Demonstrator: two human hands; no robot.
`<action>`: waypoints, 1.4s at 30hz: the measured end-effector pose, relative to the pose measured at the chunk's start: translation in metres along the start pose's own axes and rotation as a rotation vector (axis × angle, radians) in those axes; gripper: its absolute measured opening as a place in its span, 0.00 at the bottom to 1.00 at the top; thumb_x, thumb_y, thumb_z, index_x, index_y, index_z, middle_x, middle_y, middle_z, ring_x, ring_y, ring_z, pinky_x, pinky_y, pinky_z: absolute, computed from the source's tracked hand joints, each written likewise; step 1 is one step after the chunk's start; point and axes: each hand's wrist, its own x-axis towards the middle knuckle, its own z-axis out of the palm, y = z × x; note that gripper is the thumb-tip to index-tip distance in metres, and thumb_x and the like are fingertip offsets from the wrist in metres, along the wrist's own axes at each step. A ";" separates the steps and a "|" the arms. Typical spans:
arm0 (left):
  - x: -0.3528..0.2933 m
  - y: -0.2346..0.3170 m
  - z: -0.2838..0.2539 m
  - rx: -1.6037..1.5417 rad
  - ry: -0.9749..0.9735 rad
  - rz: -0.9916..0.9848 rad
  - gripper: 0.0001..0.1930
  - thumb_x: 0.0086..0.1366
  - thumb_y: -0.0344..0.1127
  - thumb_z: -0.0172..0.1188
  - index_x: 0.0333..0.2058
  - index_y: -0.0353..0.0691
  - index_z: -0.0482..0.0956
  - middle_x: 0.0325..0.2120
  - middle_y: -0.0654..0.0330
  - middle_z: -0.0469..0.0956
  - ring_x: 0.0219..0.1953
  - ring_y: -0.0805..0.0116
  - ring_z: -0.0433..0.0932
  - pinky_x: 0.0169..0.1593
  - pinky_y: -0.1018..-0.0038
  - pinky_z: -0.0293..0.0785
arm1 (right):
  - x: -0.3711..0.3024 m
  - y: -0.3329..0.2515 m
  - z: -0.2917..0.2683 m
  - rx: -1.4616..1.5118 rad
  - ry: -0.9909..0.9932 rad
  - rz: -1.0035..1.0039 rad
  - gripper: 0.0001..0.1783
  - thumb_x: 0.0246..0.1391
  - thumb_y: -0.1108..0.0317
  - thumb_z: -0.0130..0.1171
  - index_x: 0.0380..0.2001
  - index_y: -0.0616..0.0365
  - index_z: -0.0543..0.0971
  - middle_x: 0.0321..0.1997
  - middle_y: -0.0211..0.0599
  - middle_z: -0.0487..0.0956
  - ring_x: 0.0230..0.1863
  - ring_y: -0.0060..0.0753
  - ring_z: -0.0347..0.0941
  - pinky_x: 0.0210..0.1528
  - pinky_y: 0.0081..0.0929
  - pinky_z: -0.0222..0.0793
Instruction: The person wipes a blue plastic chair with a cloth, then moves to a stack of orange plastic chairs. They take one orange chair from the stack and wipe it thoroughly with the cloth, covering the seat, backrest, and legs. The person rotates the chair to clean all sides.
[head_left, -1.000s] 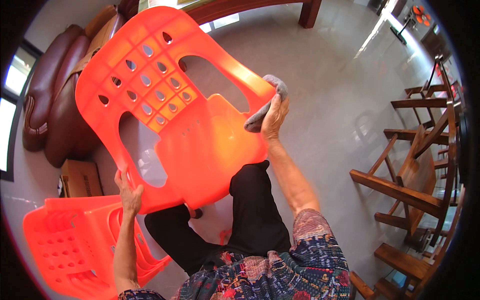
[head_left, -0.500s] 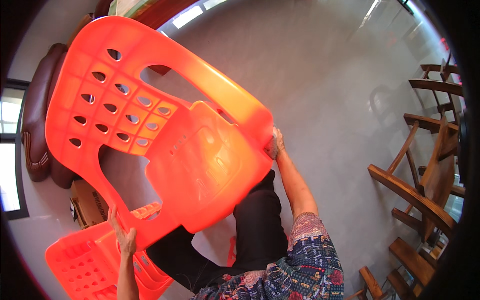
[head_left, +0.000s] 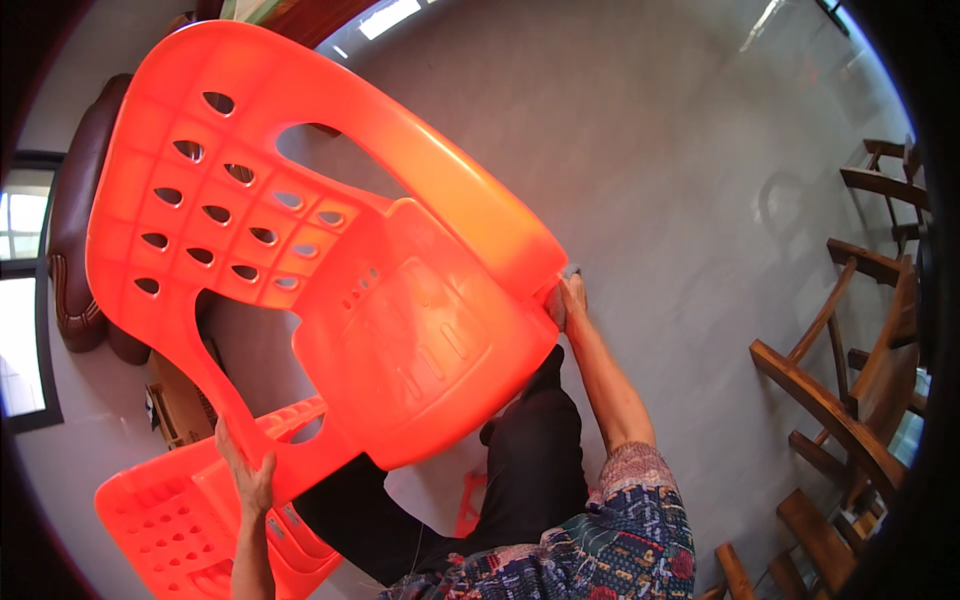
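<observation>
Against orange chair (head_left: 400, 330): left grip (head_left: 250, 476) curled, right grip (head_left: 576, 300) around cloth (head_left: 557, 306).

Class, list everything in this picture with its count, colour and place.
Held chair: one, orange-red, centre.
Cloth: one, grey, chair's right edge.
Other chair: at least one, orange-red, lower left.
Unclear object: one, orange-red, bottom centre.
Sofa: at least one, brown, left.
Cardboard box: one, brown, left.
Window: one, black-framed, left.
Wooden furniture: count unclear, brown, right.
Furniture edge: one, red-brown, top left.
Floor: one, grey, throughout.
Shirt: one, patterned, bottom.
Trousers: one pair, black, bottom.
Left hand: one, bare, gripping chair.
Right hand: one, bare, holding cloth.
</observation>
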 end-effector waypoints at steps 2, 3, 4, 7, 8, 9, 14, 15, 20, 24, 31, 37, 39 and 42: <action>-0.007 0.000 -0.007 0.082 -0.034 -0.053 0.45 0.49 0.34 0.55 0.67 0.40 0.45 0.65 0.50 0.43 0.67 0.52 0.45 0.67 0.59 0.48 | -0.067 -0.074 0.003 -0.029 0.112 -0.101 0.23 0.58 0.55 0.39 0.38 0.68 0.70 0.35 0.48 0.74 0.39 0.42 0.71 0.43 0.38 0.65; -0.004 0.001 -0.007 0.070 -0.034 -0.042 0.45 0.49 0.35 0.55 0.66 0.40 0.45 0.64 0.49 0.43 0.67 0.52 0.45 0.66 0.59 0.49 | -0.080 -0.089 -0.007 -0.020 0.141 -0.211 0.22 0.59 0.55 0.40 0.38 0.68 0.70 0.34 0.47 0.74 0.38 0.40 0.70 0.43 0.36 0.65; -0.003 0.002 -0.006 0.060 -0.031 -0.037 0.45 0.50 0.35 0.55 0.66 0.39 0.45 0.64 0.49 0.43 0.67 0.51 0.45 0.66 0.59 0.50 | -0.091 -0.100 -0.013 -0.013 0.163 -0.323 0.22 0.59 0.55 0.41 0.37 0.68 0.70 0.34 0.45 0.74 0.38 0.38 0.70 0.42 0.34 0.65; -0.005 0.002 -0.006 0.060 -0.011 -0.028 0.45 0.50 0.36 0.57 0.66 0.39 0.46 0.63 0.48 0.44 0.66 0.50 0.47 0.65 0.59 0.52 | -0.144 -0.181 -0.048 0.133 -0.032 -0.619 0.21 0.60 0.56 0.42 0.36 0.67 0.71 0.33 0.42 0.74 0.37 0.35 0.70 0.42 0.31 0.65; -0.004 -0.001 -0.005 0.059 -0.004 -0.019 0.45 0.50 0.36 0.58 0.66 0.39 0.46 0.63 0.48 0.44 0.66 0.50 0.48 0.65 0.59 0.53 | -0.165 -0.216 -0.063 0.199 -0.136 -0.709 0.21 0.60 0.56 0.43 0.35 0.66 0.72 0.32 0.41 0.75 0.37 0.35 0.71 0.41 0.30 0.66; -0.003 -0.003 -0.003 0.036 0.034 -0.018 0.45 0.50 0.36 0.59 0.66 0.39 0.46 0.63 0.48 0.44 0.65 0.51 0.49 0.64 0.59 0.54 | -0.180 -0.244 -0.074 0.232 -0.245 -0.699 0.21 0.59 0.55 0.45 0.35 0.66 0.73 0.32 0.40 0.75 0.36 0.33 0.71 0.41 0.29 0.66; -0.004 -0.026 0.005 -0.485 0.148 -0.308 0.37 0.54 0.36 0.65 0.59 0.33 0.58 0.53 0.49 0.64 0.52 0.61 0.68 0.52 0.67 0.70 | -0.235 -0.330 -0.083 -0.256 -0.406 -0.851 0.23 0.49 0.54 0.62 0.38 0.66 0.76 0.29 0.29 0.75 0.30 0.20 0.69 0.34 0.22 0.66; -0.001 -0.025 0.002 -0.739 0.064 -0.434 0.34 0.54 0.36 0.66 0.57 0.32 0.61 0.49 0.50 0.69 0.48 0.63 0.72 0.49 0.69 0.72 | -0.240 -0.334 -0.082 -0.185 -0.414 -0.799 0.24 0.48 0.55 0.63 0.38 0.66 0.77 0.29 0.31 0.76 0.30 0.21 0.70 0.35 0.23 0.67; -0.005 -0.035 0.006 -0.761 0.095 -0.369 0.24 0.54 0.34 0.67 0.46 0.29 0.70 0.37 0.56 0.77 0.37 0.69 0.76 0.41 0.74 0.75 | -0.262 -0.323 -0.085 0.083 -0.380 -0.824 0.24 0.45 0.57 0.68 0.36 0.69 0.77 0.30 0.33 0.78 0.30 0.21 0.72 0.34 0.21 0.69; 0.001 -0.021 0.013 -0.804 0.072 -0.281 0.20 0.56 0.33 0.63 0.45 0.30 0.71 0.36 0.58 0.76 0.36 0.71 0.76 0.40 0.74 0.75 | -0.299 -0.347 -0.110 0.082 -0.353 -0.969 0.21 0.47 0.59 0.68 0.35 0.68 0.77 0.28 0.32 0.77 0.29 0.20 0.71 0.32 0.19 0.69; 0.079 -0.037 0.053 -0.936 0.195 -0.074 0.20 0.57 0.33 0.63 0.45 0.30 0.69 0.38 0.56 0.76 0.38 0.71 0.75 0.41 0.74 0.73 | -0.350 -0.394 -0.101 -0.051 -0.100 -1.300 0.19 0.43 0.60 0.70 0.29 0.65 0.75 0.23 0.27 0.76 0.23 0.16 0.68 0.25 0.16 0.66; 0.118 -0.052 0.130 -1.107 0.100 -0.172 0.21 0.58 0.30 0.62 0.48 0.31 0.68 0.40 0.56 0.75 0.40 0.68 0.75 0.44 0.73 0.73 | -0.360 -0.370 -0.087 -0.400 0.223 -1.697 0.22 0.28 0.60 0.74 0.24 0.60 0.75 0.19 0.34 0.69 0.23 0.41 0.66 0.31 0.36 0.63; 0.115 -0.073 0.132 -1.111 0.101 -0.180 0.23 0.58 0.30 0.61 0.51 0.32 0.66 0.42 0.56 0.74 0.42 0.67 0.75 0.46 0.71 0.73 | -0.372 -0.354 -0.073 -0.397 0.244 -1.723 0.22 0.26 0.59 0.74 0.21 0.58 0.73 0.18 0.34 0.68 0.22 0.42 0.65 0.31 0.38 0.62; 0.118 -0.099 0.139 -0.933 0.082 -0.188 0.28 0.58 0.31 0.60 0.57 0.33 0.63 0.48 0.53 0.70 0.49 0.65 0.71 0.52 0.68 0.70 | -0.396 -0.322 -0.056 -0.416 0.308 -1.743 0.24 0.27 0.55 0.74 0.17 0.55 0.69 0.17 0.33 0.68 0.21 0.40 0.65 0.30 0.37 0.61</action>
